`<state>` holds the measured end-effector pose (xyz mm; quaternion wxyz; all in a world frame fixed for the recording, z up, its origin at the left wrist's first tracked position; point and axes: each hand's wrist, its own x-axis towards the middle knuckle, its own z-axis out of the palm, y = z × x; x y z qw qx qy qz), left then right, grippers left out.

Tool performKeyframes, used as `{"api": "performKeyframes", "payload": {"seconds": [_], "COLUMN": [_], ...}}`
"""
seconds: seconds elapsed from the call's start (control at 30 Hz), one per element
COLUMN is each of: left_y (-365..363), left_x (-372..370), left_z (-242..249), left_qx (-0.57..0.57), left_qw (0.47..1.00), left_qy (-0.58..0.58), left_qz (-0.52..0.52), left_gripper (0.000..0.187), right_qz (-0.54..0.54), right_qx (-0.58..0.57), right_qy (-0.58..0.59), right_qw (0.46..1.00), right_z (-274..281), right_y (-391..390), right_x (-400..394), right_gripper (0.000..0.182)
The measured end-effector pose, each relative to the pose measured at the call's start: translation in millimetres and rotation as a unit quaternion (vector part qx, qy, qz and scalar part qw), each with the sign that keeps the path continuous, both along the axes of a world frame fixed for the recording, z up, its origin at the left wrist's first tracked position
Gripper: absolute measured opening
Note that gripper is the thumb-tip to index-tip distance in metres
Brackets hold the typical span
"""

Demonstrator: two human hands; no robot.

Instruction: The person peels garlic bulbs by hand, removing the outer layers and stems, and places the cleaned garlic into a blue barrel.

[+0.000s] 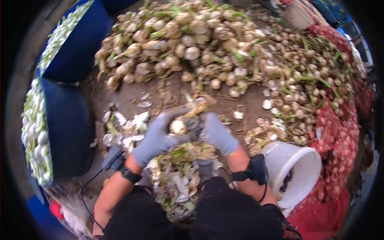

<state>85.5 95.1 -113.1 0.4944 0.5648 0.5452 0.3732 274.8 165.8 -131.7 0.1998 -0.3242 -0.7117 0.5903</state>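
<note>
A pale, round onion bulb (178, 127) with a dry brown stalk (199, 108) is held in front of my knees. My left hand (157, 138), in a grey glove, has its fingers and thumb closed around the bulb. Close against the onion's right side is my right hand (219, 134), gloved too, its darker fingers curled inward. Whatever those fingers grip is blurred and hidden. Below both hands, a heap of peeled skins and green leaves (176, 182) lies between my legs.
A large pile of unpeeled onions (192, 36) spreads ahead, with smaller bulbs (308, 76) to the right. Blue barrels (66, 128) of peeled white onions (37, 132) stand left. A white bucket (276, 160) tilts by my right forearm, beside red mesh sacks (338, 148).
</note>
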Motion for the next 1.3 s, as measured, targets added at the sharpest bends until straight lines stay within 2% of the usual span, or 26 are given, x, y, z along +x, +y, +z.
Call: {"api": "performKeyframes", "payload": {"seconds": [0.03,0.07,0.1,0.13,0.2,0.33,0.43,0.5,0.67,0.73,0.77,0.8,0.83,0.87,0.9,0.93,0.97,1.0,1.03,1.07,1.13,1.17,1.2,1.27,1.3], "left_y": [-4,-8,-8,-10,-10,-11,-16,-20,-22,-22,-21,-20,-18,-17,-17,-17,-16,-14,-15,-16,-22,-23,-23,-17,-12], "left_x": [-1,-3,-8,-8,-10,-11,-10,-11,-15,-19,-18,-17,-17,-16,-15,-17,-17,-16,-14,-14,-19,-16,-22,-30,-29], "left_z": [-2,-6,-13,-12,-1,-7,-3,-8,-19,-17,-18,-16,-13,-10,-10,-10,-6,0,9,4,-15,-16,-15,-11,-17], "left_qx": [0.009,0.018,0.016,-0.059,-0.17,-0.172,-0.157,-0.173,-0.141,-0.201,-0.194,-0.194,-0.208,-0.222,-0.208,-0.207,-0.228,-0.25,-0.225,-0.225,-0.179,-0.115,-0.167,-0.15,-0.113], "left_qw": [0.999,0.998,1.0,0.987,0.945,0.944,0.956,0.915,0.923,0.848,0.853,0.853,0.839,0.825,0.86,0.86,0.87,0.878,0.929,0.929,0.966,0.972,0.965,0.957,0.963], "left_qy": [0.033,0.066,0.018,-0.131,-0.262,-0.272,-0.237,-0.347,-0.345,-0.486,-0.48,-0.479,-0.497,-0.514,-0.46,-0.46,-0.433,-0.407,-0.294,-0.294,-0.173,-0.186,-0.173,-0.157,-0.131], "left_qz": [0.005,0.008,0.018,0.065,0.101,0.079,0.069,0.107,0.094,0.072,0.071,0.07,0.073,0.076,0.078,0.079,0.056,0.03,0.007,0.007,0.064,0.081,0.107,0.195,0.205], "left_gripper": [0.073,0.074,0.073,0.072,0.072,0.071,0.07,0.068,0.063,0.064,0.069,0.069,0.076,0.083,0.07,0.07,0.067,0.065,0.065,0.065,0.072,0.067,0.064,0.065,0.069], "right_qz": [-0.032,-0.059,-0.119,-0.1,-0.073,-0.068,-0.068,-0.074,-0.093,-0.112,-0.08,-0.043,-0.043,-0.05,-0.057,-0.056,-0.099,-0.14,-0.112,-0.113,-0.11,-0.129,-0.126,-0.094,-0.089], "right_qx": [-0.154,-0.304,-0.346,-0.309,-0.281,-0.255,-0.224,-0.353,-0.308,-0.303,-0.079,0.152,0.152,0.234,0.315,0.316,0.121,-0.082,-0.122,-0.121,-0.166,-0.173,-0.175,-0.31,-0.301], "right_qy": [-0.017,-0.041,-0.04,0.02,0.012,0.059,0.007,0.021,-0.002,-0.012,-0.117,-0.214,-0.214,-0.206,-0.195,-0.194,-0.037,0.122,0.086,0.086,-0.046,-0.054,-0.053,0.035,-0.006], "right_qw": [0.987,0.95,0.93,0.946,0.957,0.963,0.972,0.932,0.947,0.946,0.987,0.964,0.964,0.949,0.927,0.927,0.987,0.979,0.982,0.982,0.979,0.975,0.975,0.945,0.949], "right_z": [6,23,27,16,27,14,18,20,25,24,19,15,10,8,7,7,12,14,7,-3,-20,-15,-10,6,25], "right_y": [2,4,-1,-5,-3,-6,-8,-7,-15,-16,-16,-17,-19,-21,-21,-22,-25,-28,-26,-25,-22,-20,-21,-24,-30], "right_x": [-3,-8,-15,-13,-12,-11,-19,-19,-20,-20,-18,-16,-16,-16,-17,-22,-31,-35,-26,-22,-22,-23,-23,-24,-28], "right_gripper": [0.025,0.023,0.022,0.021,0.022,0.022,0.023,0.023,0.023,0.022,0.019,0.016,0.016,0.015,0.016,0.016,0.017,0.018,0.02,0.02,0.021,0.021,0.021,0.02,0.021]}}
